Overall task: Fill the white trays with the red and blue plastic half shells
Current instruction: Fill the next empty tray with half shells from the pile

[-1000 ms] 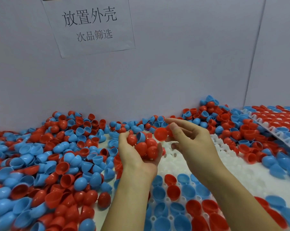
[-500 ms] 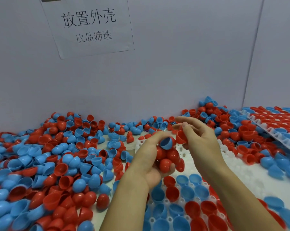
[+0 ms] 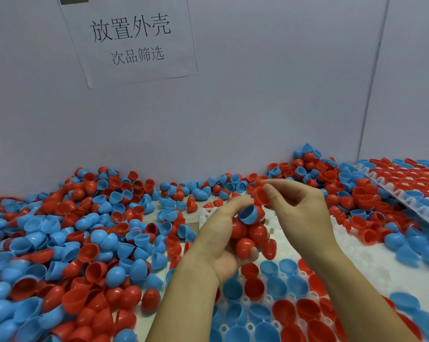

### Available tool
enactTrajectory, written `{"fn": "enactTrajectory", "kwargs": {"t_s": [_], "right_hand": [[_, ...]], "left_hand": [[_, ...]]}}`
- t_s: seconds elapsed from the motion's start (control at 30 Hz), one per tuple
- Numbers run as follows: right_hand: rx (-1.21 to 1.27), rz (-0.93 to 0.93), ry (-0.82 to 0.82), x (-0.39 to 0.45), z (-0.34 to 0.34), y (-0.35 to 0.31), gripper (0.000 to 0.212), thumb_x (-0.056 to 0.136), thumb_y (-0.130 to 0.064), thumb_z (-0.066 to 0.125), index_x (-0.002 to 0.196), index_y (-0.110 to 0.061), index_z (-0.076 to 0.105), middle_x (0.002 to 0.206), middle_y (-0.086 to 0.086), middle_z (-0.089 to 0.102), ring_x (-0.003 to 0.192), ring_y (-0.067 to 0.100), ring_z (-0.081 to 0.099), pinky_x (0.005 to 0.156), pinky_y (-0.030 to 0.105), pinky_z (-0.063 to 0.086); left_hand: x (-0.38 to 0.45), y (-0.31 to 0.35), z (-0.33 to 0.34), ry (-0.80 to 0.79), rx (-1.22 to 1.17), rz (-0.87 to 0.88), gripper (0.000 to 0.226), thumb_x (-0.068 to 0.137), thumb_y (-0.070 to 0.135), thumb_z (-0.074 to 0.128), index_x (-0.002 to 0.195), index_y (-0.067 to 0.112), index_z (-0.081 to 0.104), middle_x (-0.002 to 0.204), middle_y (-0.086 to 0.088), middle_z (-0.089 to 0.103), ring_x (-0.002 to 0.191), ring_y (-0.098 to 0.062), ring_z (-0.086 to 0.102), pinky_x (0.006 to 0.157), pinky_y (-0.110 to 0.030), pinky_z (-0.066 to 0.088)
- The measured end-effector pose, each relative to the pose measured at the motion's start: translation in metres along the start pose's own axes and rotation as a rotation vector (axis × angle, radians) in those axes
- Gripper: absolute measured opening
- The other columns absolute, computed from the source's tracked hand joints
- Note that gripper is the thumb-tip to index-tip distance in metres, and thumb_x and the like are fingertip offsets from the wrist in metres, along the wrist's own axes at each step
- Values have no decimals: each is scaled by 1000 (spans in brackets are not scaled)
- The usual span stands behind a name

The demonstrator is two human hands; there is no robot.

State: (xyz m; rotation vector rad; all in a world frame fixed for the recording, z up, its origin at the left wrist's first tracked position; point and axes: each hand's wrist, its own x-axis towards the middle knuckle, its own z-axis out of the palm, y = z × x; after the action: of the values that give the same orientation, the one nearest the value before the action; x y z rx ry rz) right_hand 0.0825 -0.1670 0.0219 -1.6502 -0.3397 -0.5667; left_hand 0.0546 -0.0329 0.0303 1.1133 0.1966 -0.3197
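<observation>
Loose red and blue half shells (image 3: 67, 248) heaped at left on worktop. Left hand (image 3: 223, 245) cups a clutch of shells; right hand (image 3: 299, 213) pinches one red shell (image 3: 260, 196). Best drop it open side up into an empty pocket of white tray (image 3: 356, 257), w/o spilling the rest. Grey partition wall (image 3: 257, 107) behind w/ paper sign (image 3: 132, 38); filled tray (image 3: 411, 183) far right.

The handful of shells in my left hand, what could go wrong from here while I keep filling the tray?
1. The left hand grips a heaped handful of shells; the low red ones could slip onto the white tray.
2. The right hand pinches one red shell by its rim, so it may flick away.
</observation>
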Motion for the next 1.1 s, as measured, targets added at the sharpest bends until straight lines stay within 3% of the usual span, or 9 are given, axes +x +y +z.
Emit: {"fn": "enactTrajectory", "kwargs": {"t_s": [0.1, 0.17, 0.3, 0.43, 0.53, 0.6, 0.7, 0.9, 1.1], "right_hand": [[-124, 26, -84, -1, 0, 4, 18, 95, -14, 65, 106, -25, 74, 91, -14, 74, 87, 1, 70, 74, 15, 57], [-178, 25, -100, -1, 1, 6, 16, 95, -19, 66, 106, -28, 73, 92, -17, 72, 85, -1, 68, 72, 13, 56], [-179, 52, -126, 0, 0, 4, 9, 93, -36, 64, 88, -43, 66, 78, -23, 69, 83, -6, 65, 60, 13, 54], [-107, 149, -156, 0, -4, 1, 16, 86, -52, 61, 77, -41, 70, 81, -27, 68, 84, -8, 63, 68, 26, 56], [-58, 213, -175, 2, -11, -1, 13, 86, -43, 70, 76, -37, 75, 80, -18, 72, 75, -2, 67, 58, 20, 55], [-51, 233, -158, 4, -16, -2, 5, 87, -33, 72, 88, -30, 76, 81, -9, 75, 69, 4, 68, 53, 15, 51], [-68, 262, -122, 7, -21, 0, 11, 89, -27, 72, 100, -25, 74, 88, -4, 74, 71, 10, 68, 54, 14, 50], [-108, 169, -225, 4, -19, -1, 11, 89, -22, 71, 94, -32, 75, 81, -12, 73, 66, 4, 64, 55, 10, 47], [-134, 116, -258, 4, -19, -4, 13, 89, -22, 72, 93, -34, 74, 79, -18, 72, 65, 5, 66, 54, 9, 47]], "left_hand": [[2, 0, -2, 8, -10, 45, 31, 84, 34, 75, 104, 10, 73, 86, -12, 67, 67, -18, 60, 41, -22, 43], [3, 0, -3, 19, 15, 58, 31, 85, 34, 75, 106, 12, 72, 87, -12, 67, 62, -16, 60, 40, -22, 43], [3, 0, -2, 21, 63, 75, 33, 85, 36, 74, 110, 14, 71, 93, -13, 66, 71, -20, 60, 41, -22, 43], [4, -2, -1, 6, 139, 78, 33, 85, 38, 75, 112, 19, 70, 104, -16, 69, 83, -24, 62, 42, -23, 45], [5, -4, 1, 17, 182, 80, 35, 85, 38, 75, 113, 18, 69, 109, -17, 69, 81, -23, 62, 42, -22, 44], [5, -4, 1, 28, 174, 88, 33, 84, 37, 76, 110, 17, 71, 101, -13, 71, 76, -21, 61, 41, -22, 44], [7, -2, 0, 46, 140, 113, 38, 81, 37, 78, 112, 16, 72, 94, -10, 67, 72, -19, 58, 41, -22, 42], [10, -3, -1, 91, 117, 132, 44, 80, 40, 81, 114, 15, 69, 88, -10, 62, 67, -17, 57, 41, -22, 42], [14, -5, -3, 88, 199, 128, 48, 84, 40, 78, 123, 15, 64, 96, -10, 61, 72, -19, 56, 40, -21, 43]]}}
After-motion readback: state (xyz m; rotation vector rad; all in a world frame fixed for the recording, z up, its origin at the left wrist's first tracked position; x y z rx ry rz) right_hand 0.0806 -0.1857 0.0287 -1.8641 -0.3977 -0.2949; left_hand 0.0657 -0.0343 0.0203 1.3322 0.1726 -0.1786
